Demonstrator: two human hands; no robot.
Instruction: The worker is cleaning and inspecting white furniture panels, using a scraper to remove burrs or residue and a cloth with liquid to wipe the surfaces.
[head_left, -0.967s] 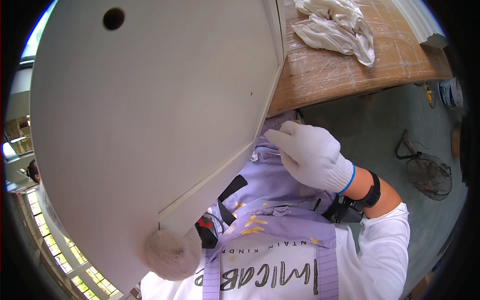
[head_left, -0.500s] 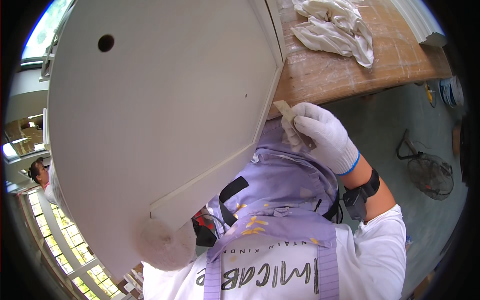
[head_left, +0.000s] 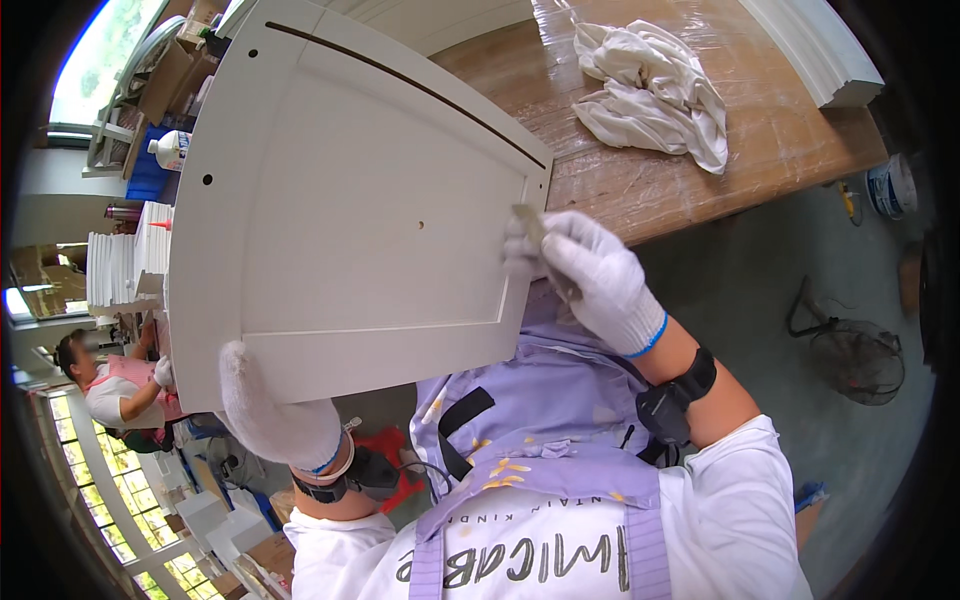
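A white frame-and-panel board [head_left: 370, 210], like a cabinet door, stands tilted in front of me, with a long slot near its far edge and several small holes. My left hand [head_left: 275, 415], in a white knitted glove, grips the board's near left corner; its thumb lies on the face and the other fingers are hidden behind. Beside the right edge, my gloved right hand [head_left: 595, 275] pinches a flat beige-grey strip [head_left: 530, 222], slightly blurred, which looks like a sanding piece. The strip's tip overlaps the board's right border; whether it touches cannot be told.
A crumpled white cloth [head_left: 655, 95] lies on the film-covered brown table [head_left: 780, 160], near a white moulding [head_left: 815, 50]. On the floor at right are a bucket [head_left: 892, 190] and a round mesh-caged fan [head_left: 860, 360]. Far left, a person [head_left: 130, 385] works by stacked white boards [head_left: 115, 270].
The board has swung down and away from me, now showing its slot and far edge. My left hand has shifted left with it; my right hand has moved left with the strip.
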